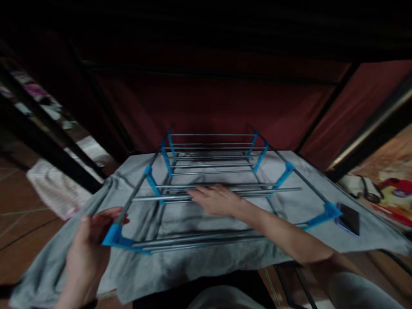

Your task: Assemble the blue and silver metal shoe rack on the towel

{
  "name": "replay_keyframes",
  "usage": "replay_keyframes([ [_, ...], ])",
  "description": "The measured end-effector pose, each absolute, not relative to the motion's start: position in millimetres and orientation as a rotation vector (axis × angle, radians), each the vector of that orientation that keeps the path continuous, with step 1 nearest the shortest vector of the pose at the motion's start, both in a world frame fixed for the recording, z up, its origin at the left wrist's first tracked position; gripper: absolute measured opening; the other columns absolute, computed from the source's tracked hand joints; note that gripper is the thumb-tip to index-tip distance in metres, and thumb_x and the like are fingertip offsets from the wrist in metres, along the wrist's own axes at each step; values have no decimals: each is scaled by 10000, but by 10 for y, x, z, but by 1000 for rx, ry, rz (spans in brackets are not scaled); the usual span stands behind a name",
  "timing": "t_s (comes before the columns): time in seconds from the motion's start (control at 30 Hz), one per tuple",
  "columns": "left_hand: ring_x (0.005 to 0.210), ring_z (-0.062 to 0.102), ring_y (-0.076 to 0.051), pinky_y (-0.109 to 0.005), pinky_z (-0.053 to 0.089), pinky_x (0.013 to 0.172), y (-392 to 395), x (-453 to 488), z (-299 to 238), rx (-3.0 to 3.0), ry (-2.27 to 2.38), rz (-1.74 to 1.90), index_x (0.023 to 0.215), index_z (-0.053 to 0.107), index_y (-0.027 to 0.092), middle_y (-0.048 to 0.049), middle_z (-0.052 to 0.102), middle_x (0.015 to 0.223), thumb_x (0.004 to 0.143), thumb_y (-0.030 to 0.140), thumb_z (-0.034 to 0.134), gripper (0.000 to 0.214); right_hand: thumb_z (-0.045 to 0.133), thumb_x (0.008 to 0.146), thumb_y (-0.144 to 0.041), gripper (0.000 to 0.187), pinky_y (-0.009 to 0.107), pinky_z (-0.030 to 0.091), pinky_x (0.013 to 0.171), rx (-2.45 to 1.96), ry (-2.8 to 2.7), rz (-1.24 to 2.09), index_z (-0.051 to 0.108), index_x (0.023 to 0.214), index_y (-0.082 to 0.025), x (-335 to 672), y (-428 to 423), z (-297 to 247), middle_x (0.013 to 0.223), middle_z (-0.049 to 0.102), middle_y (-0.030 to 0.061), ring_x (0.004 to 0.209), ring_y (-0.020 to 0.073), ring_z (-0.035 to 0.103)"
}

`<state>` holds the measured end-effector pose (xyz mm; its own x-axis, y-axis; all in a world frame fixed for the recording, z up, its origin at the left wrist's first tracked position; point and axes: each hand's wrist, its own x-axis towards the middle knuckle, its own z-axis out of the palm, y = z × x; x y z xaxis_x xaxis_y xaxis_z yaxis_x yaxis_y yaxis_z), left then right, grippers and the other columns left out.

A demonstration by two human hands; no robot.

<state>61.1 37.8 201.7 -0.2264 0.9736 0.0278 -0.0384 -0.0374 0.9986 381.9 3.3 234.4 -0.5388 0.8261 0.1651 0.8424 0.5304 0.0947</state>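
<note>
Rack (212,172) is right in front of you, resting on the grey cloth (199,266), its metal bars joined by blue plastic pieces.

"And your left hand (90,242)?"

"At the near left corner. Your fingers curl behind the side pole, tips showing past it, in a loose hold on the rack; your thumb stands apart."

"What about your right hand (217,201)?"

"Your arm reaches over the near right part, and that hand lies palm down on a long rod (167,198) stretched across the middle. Your fingers bend over it, but their undersides are hidden, so I can't tell whether they grasp it."

"Anything around you?"

"You have a phone (350,219) on the cloth by the near right blue corner piece (331,211), and a dark red panel (209,103) beyond the rack's far end."
</note>
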Motion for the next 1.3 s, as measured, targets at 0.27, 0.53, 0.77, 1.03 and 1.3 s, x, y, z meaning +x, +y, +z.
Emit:
replay_keyframes([
  [0.27,933,704,-235,-311,561,761,1335,489,2207,1264,1273,1235,1034,744,148,-97,764,990,639,551,849,575,282,1089,-293,441,327,534,869,-1746,-2494,-92,508,1463,-236,4027,563,2235,1315,679,115,1059,212,700],
  [0.53,816,694,-232,-334,566,736,1863,1020,2215,1195,1058,1003,1019,719,132,-87,754,919,747,430,818,415,278,1085,-329,414,357,509,856,-1758,-2551,-20,553,1387,-258,3945,888,2069,1306,687,91,1070,264,695],
  [0.77,744,653,-190,-296,513,696,2104,1061,1950,1261,1162,1013,1079,702,124,-62,719,848,806,444,768,426,270,1084,-342,432,366,506,835,-1695,-2570,0,554,1401,-267,3893,933,2077,1311,688,90,1017,264,706],
  [1.03,719,618,-170,-283,478,681,2033,1063,1965,1270,1086,1036,1074,715,141,-36,671,802,721,518,804,524,316,1075,-336,425,368,512,856,-1633,-2563,-13,568,1411,-277,3939,985,2104,1298,701,86,1032,259,707],
  [1.3,740,604,-159,-265,467,701,2023,1066,1979,1245,1067,1045,1061,728,137,-32,670,801,691,517,827,540,328,1074,-337,405,345,506,828,-1616,-2577,-24,578,1387,-271,3938,994,2124,1279,711,85,1001,247,714],
])
